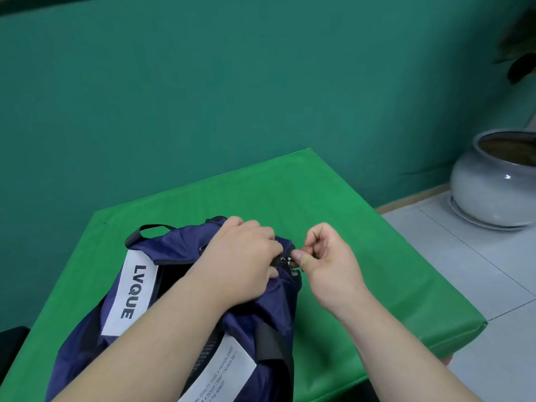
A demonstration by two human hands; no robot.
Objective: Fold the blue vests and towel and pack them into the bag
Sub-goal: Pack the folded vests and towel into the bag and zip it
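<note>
1. Navy bag [174, 245]: lies at the near left of the green worktop [333, 204]; vests and towel not in view.
2. The left hand [243, 256]: fingers curled, gripping bag fabric beside the zip.
3. Dark zip pull [287, 260]: at the bag's right end.
4. The right hand [327, 262]: thumb and forefinger pinch the pull. Best handling, as judged: keep the fabric taut and draw straight along the teeth.

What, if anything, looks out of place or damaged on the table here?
Nothing stands out. The navy bag lies intact on the green table; the left hand grips its end while the right hand pinches the zipper pull.
</note>
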